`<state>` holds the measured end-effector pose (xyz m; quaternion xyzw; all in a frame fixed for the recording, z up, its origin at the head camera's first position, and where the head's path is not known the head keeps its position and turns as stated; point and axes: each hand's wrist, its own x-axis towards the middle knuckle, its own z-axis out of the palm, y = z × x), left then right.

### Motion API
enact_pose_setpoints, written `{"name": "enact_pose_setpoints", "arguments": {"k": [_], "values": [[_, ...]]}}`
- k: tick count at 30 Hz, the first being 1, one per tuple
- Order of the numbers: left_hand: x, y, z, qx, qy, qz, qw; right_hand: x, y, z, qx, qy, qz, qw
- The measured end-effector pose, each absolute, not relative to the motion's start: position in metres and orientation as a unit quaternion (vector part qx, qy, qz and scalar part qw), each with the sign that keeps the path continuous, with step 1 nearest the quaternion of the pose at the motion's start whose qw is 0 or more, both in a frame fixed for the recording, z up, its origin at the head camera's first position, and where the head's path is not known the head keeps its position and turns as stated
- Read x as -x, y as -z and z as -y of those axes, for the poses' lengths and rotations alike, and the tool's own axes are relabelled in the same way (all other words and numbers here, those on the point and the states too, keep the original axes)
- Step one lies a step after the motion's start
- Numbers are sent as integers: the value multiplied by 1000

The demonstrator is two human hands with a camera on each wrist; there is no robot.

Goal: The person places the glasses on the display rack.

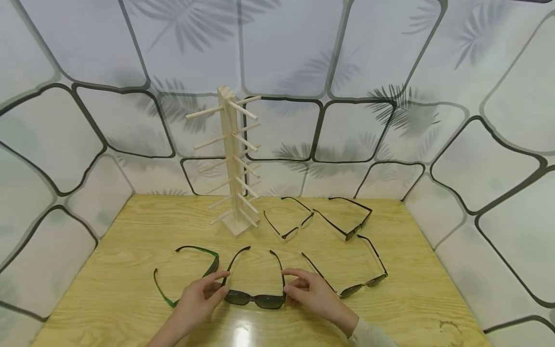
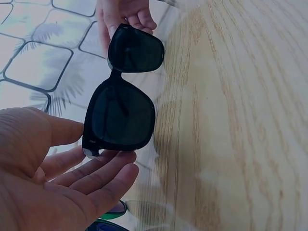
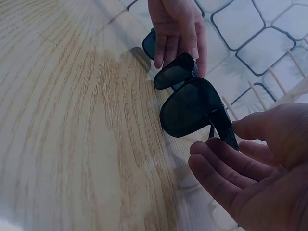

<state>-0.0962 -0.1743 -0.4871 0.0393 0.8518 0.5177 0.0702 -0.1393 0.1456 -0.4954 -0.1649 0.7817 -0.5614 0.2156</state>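
Black sunglasses [image 1: 269, 301] with dark lenses stand at the front middle of the table, temples unfolded toward the back. My left hand [image 1: 196, 300] holds their left side near the hinge, between thumb and fingers. On the opposite side, my right hand [image 1: 315, 295] pinches the right temple near its hinge. In the left wrist view the front of the sunglasses [image 2: 122, 115] faces the camera, with the thumb at the frame corner. The right wrist view shows the temple of the sunglasses [image 3: 222, 122] between thumb and fingers. Green-framed sunglasses [image 1: 215, 264] lie just left of my left hand.
A wooden rack [image 1: 231, 159] with several pegs stands at the back, left of centre. Thin-rimmed glasses [image 1: 291, 234], dark sunglasses [image 1: 353, 233] and metal-framed sunglasses [image 1: 352, 290] lie unfolded toward the right. Patterned panels [image 1: 282, 48] enclose the wooden table [image 1: 130, 289] at the back and sides.
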Motion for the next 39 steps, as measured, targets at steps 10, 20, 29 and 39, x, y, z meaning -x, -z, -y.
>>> {"name": "enact_pose_setpoints", "arguments": {"k": [10, 20, 29, 39], "values": [[94, 486, 173, -37, -531, -844, 64, 140, 492, -144, 172, 558, -785, 207], [93, 476, 165, 2, -548, -834, 55, 149, 478, -146, 165, 583, -776, 174], [92, 466, 159, 19, -573, -819, 34, 158, 464, -145, 149, 585, -785, 141], [96, 455, 153, -1, -605, -796, -9, 165, 452, -141, 139, 582, -797, 84]]}}
